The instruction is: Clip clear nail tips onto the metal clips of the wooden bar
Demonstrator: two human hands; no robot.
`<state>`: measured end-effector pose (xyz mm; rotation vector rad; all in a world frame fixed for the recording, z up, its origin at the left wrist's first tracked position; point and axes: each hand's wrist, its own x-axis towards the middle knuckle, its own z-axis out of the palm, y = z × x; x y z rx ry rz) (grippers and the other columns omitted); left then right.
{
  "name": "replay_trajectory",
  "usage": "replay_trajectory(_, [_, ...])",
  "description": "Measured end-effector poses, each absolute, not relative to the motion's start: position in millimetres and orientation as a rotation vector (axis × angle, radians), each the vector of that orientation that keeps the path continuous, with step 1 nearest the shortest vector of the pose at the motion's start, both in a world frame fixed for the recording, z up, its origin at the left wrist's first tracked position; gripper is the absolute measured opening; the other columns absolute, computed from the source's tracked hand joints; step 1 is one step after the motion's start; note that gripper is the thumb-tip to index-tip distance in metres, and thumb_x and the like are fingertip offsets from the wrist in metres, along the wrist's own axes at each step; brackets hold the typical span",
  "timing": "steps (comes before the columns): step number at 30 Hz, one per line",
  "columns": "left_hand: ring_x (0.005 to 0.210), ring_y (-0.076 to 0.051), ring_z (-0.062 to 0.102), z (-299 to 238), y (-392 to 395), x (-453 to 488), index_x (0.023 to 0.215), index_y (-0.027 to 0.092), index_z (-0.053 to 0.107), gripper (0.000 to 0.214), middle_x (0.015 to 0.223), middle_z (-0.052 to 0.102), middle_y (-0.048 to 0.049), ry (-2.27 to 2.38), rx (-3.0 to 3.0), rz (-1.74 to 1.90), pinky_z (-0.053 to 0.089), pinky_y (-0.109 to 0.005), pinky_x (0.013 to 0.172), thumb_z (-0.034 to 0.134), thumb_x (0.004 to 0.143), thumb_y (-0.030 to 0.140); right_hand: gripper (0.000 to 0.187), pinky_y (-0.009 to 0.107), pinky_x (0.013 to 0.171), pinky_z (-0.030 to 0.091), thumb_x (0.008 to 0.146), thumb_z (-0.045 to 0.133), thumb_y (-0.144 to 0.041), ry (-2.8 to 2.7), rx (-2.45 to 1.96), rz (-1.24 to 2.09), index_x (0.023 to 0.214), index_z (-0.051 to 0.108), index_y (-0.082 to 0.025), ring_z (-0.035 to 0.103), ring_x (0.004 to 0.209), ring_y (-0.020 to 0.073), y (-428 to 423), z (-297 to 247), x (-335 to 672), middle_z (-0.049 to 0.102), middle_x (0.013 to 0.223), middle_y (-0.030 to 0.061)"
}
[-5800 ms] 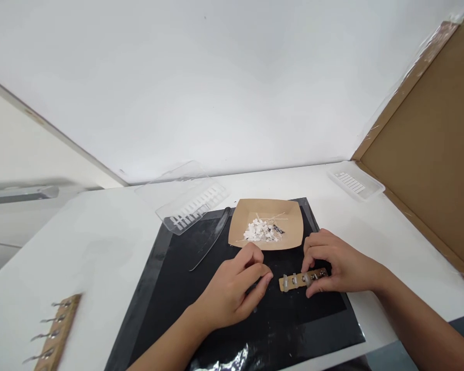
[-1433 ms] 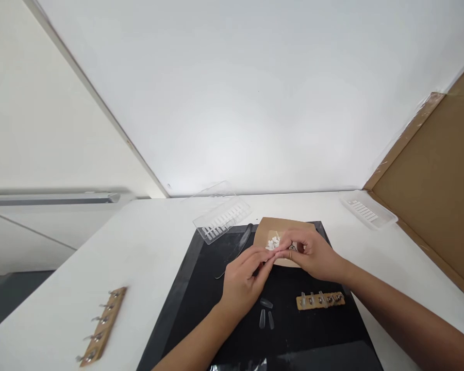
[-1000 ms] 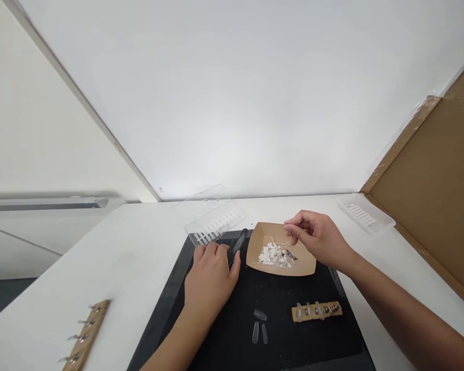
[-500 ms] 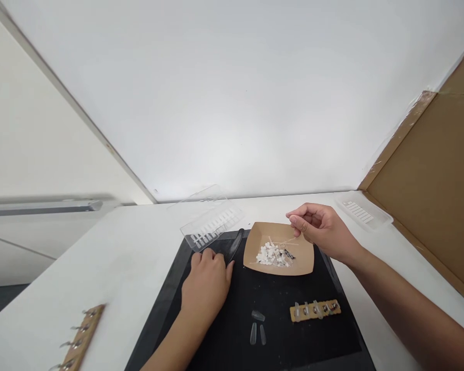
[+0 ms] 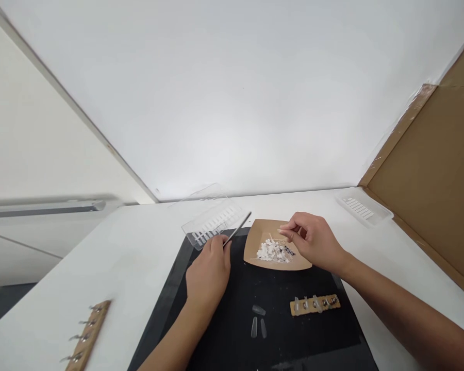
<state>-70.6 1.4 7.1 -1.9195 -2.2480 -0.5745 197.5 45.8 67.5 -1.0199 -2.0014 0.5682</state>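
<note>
My left hand point(image 5: 210, 269) is closed round a long thin nail file point(image 5: 237, 228) and lifts it off the black mat point(image 5: 201, 340), its far end tilted up. My right hand point(image 5: 313, 241) hovers over the brown paper tray point(image 5: 255, 246) of white scraps, fingers pinched together; what they hold is too small to make out. Three clear nail tips point(image 5: 257, 322) lie on the mat in front of me. To their right sits a small wooden strip point(image 5: 315, 304) with clear tips mounted on it.
A clear plastic box point(image 5: 212, 222) with white slots stands behind the mat. A second clear tray point(image 5: 363, 208) sits at the far right beside a cardboard panel point(image 5: 433, 175). Another wooden strip with metal hooks point(image 5: 87, 335) lies at the near left of the white table.
My left hand closed on the file and raised it from the mat. My right hand came down and left over the paper tray.
</note>
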Motion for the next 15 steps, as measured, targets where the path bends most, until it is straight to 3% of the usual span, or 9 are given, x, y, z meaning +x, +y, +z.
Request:
replay_trajectory(2, [0.092, -0.025, 0.077, 10.0, 0.3, -63.0, 0.115, 0.019, 0.071, 0.026, 0.110, 0.080, -0.0078, -2.048, -1.894, -0.881, 0.050, -0.030, 0.066, 0.053, 0.108, 0.036, 0.026, 0.031, 0.062, 0.046, 0.100, 0.069, -0.028, -2.023, -0.997, 0.549, 0.076, 0.062, -0.022, 0.065, 0.069, 0.0169, 47.1, 60.0, 193.4, 0.074, 0.079, 0.0015])
replay_trajectory(6, [0.097, -0.021, 0.077, 12.3, -0.5, -48.1, 0.113, 0.019, 0.074, 0.019, 0.104, 0.081, -0.0055, -1.658, -2.149, -1.402, 0.057, -0.030, 0.089, 0.060, 0.106, 0.030, 0.026, 0.030, 0.063, 0.044, 0.102, 0.066, -0.027, -2.050, -0.960, 0.528, 0.078, 0.059, -0.022, 0.062, 0.069, 0.0165, 48.4, 50.0, 186.8, 0.070, 0.078, 0.0009])
replay_trajectory(15, [0.081, -0.016, 0.073, 11.5, -6.5, -27.4, 0.109, 0.022, 0.080, 0.017, 0.089, 0.077, -0.0006, -1.790, -2.399, -1.647, 0.056, -0.025, 0.077, 0.067, 0.102, 0.031, 0.025, 0.030, 0.065, 0.040, 0.103, 0.060, -0.022, -2.041, -0.993, 0.364, 0.078, 0.052, -0.022, 0.058, 0.072, 0.0166, 48.2, 41.4, 181.1, 0.064, 0.079, 0.0007])
